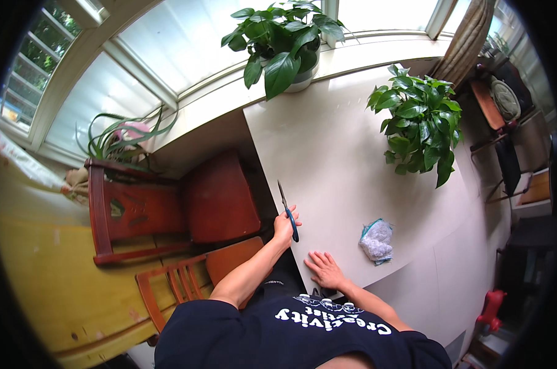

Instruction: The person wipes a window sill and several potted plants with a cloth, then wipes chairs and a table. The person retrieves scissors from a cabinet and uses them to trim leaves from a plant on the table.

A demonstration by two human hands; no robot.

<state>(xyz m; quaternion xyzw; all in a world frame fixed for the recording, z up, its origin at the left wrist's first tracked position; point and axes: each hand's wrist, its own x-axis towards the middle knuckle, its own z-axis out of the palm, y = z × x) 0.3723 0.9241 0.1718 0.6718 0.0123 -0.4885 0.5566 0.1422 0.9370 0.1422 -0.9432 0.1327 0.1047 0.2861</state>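
Note:
A pair of scissors (284, 198) with blue handles rests in my left hand (285, 228), near the left edge of the white table (333, 184). The blades look closed together and point away from me, toward the window side. Part of the handles is covered by my fingers. My right hand (327, 273) lies palm down at the table's near corner, fingers spread and holding nothing. To its right, apart from it, a crumpled grey cloth with teal edges (376, 242) sits on the tabletop.
A leafy potted plant (419, 120) stands on the table's far right; another potted plant (283, 50) is by the windowsill. Left of the table are a dark red wooden chair (218, 203) and an orange-brown wooden chair (234, 258). A spiky plant (117, 138) sits beyond them.

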